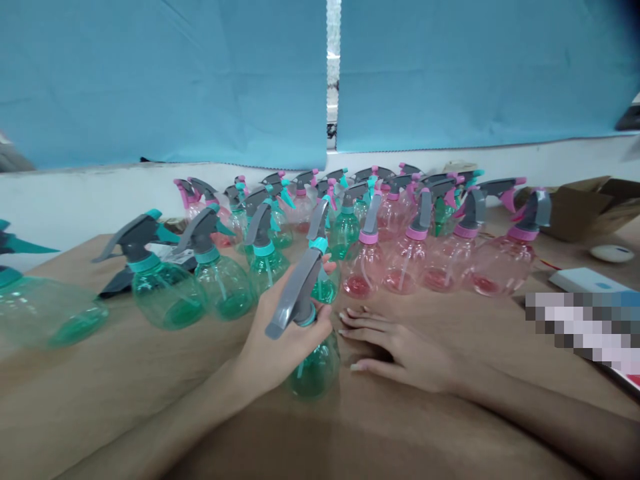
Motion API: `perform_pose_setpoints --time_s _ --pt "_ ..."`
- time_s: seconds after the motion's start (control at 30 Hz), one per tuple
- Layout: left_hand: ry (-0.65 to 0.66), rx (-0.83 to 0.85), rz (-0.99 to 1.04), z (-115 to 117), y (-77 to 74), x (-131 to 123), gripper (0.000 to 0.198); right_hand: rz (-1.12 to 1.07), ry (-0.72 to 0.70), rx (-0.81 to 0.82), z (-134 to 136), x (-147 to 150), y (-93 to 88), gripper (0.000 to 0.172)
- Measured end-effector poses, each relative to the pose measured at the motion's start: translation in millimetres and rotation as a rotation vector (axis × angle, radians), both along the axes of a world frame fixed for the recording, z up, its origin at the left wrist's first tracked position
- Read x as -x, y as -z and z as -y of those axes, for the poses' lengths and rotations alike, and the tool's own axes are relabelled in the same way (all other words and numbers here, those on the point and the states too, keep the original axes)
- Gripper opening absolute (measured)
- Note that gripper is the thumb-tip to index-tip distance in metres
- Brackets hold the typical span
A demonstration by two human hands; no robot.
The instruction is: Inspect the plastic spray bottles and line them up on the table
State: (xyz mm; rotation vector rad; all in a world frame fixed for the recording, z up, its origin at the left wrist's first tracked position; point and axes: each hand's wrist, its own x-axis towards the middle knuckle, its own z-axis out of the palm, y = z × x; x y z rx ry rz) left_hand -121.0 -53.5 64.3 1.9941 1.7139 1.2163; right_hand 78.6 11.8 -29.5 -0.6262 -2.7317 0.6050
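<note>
My left hand (285, 333) is closed around the neck of a green spray bottle (315, 373), just under its grey trigger head. The bottle is clear green plastic with a teal collar, upright in front of me. My right hand (395, 347) rests on the table to the right of that bottle, fingers stretched out and holding nothing. Beyond my hands, a front row of spray bottles runs across: green ones such as this green bottle (225, 293) on the left, and pink ones such as this pink bottle (363, 267) on the right.
More spray bottles (300, 200) with teal or pink parts crowd the table's back. An open cardboard box (575, 207), a white computer mouse (612, 253) and a white box (585, 280) lie at the right. Blue cloth (175, 80) hangs behind the wooden table (390, 433).
</note>
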Motion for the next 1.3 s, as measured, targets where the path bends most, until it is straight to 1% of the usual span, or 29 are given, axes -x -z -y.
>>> perform_pose_setpoints --time_s 0.07,0.13,0.3,0.4,0.53,0.73,0.83,0.97,1.1,1.2,1.3 --pt "0.023 0.013 0.003 -1 1.0 1 0.008 -0.015 -0.003 0.0 0 0 0.2 0.055" --pt "0.027 0.023 0.004 -1 1.9 1 0.009 -0.034 -0.001 0.0 0 0 0.5 0.054" --pt "0.044 0.036 0.034 0 1.6 2 0.03 -0.03 -0.003 0.001 0 0 0.4 0.055" --pt "0.079 0.051 0.071 2 -0.5 2 0.037 -0.017 0.002 0.003 1 0 -0.5 0.056" --pt "0.115 0.043 0.109 3 -3.0 2 0.032 -0.005 0.007 0.001 1 0 -1.3 0.055" --pt "0.072 0.054 0.043 3 -4.0 5 0.02 -0.018 0.002 -0.01 1 0 -0.7 0.053" --pt "0.071 0.06 0.036 3 -5.2 5 0.019 -0.009 -0.001 -0.007 0 0 -0.2 0.054" --pt "0.099 0.023 0.076 3 -4.3 4 0.032 -0.02 -0.004 0.003 0 0 0.5 0.054" --pt "0.088 0.038 0.104 3 2.1 5 0.048 -0.035 0.0 0.004 0 0 0.6 0.054" --pt "0.076 0.026 0.122 4 5.2 5 0.05 -0.033 0.003 -0.001 1 0 -0.4 0.053" --pt "0.056 0.077 0.144 5 3.7 4 0.048 -0.03 0.003 -0.006 2 0 -1.5 0.054"
